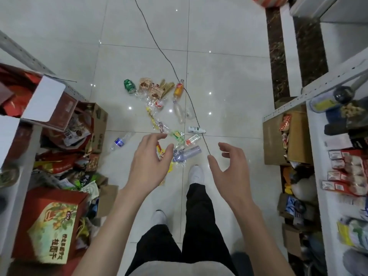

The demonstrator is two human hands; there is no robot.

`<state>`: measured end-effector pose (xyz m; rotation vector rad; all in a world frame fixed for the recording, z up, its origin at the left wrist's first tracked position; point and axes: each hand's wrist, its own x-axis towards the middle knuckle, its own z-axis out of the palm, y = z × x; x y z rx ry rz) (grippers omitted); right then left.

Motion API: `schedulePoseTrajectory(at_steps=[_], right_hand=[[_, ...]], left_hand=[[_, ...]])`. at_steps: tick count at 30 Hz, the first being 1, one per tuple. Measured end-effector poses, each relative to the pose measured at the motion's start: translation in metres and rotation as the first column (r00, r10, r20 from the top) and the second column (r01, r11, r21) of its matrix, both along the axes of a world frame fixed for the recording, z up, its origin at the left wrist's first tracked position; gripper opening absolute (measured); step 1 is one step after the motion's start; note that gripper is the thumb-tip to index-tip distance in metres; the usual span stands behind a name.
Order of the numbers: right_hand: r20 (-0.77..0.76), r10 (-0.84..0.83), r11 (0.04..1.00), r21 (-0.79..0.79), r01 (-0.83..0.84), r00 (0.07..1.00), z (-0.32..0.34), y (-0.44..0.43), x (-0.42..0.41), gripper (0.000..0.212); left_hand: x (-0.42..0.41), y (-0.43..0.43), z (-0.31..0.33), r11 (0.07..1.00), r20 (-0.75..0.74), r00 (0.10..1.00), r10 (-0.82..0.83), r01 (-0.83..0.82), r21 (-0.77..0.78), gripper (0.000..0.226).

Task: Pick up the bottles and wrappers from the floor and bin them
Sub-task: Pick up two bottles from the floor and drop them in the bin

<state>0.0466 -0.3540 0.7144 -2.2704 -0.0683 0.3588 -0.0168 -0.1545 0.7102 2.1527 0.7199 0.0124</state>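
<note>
At frame centre, both hands, left hand [148, 156] and right hand [229, 168], are held released, empty, above scattered bottles [180, 112] and wrappers [151, 89], seemingly poised for picking.

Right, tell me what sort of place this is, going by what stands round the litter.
Probably a small shop aisle or stockroom. The right shelf carries rows of red-and-white packs, an open cardboard box of snack packets stands below it, and a red gift box lies at the left.
</note>
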Motion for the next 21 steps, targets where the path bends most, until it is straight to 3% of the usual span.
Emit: schedulePoseTrajectory(at_steps=[10, 15, 21], right_hand=[[-0.039, 0.046, 0.999, 0.03, -0.045, 0.998, -0.14, 0.021, 0.139, 0.039], [-0.048, 0.114, 0.993, 0.037, -0.112, 0.992, -0.26, 0.034, 0.153, 0.04], [0.034, 0.234, 0.972, 0.021, -0.235, 0.972, -0.423, 0.039, 0.162, 0.043]], left_hand=[[0.112, -0.006, -0.133, 0.999, -0.079, 0.996, 0.035, -0.038, -0.031, 0.034], [0.121, 0.001, -0.247, 0.994, -0.043, 0.997, 0.063, -0.067, -0.088, 0.033], [0.114, 0.007, -0.41, 0.999, -0.032, 0.999, 0.029, -0.03, -0.036, 0.032]])
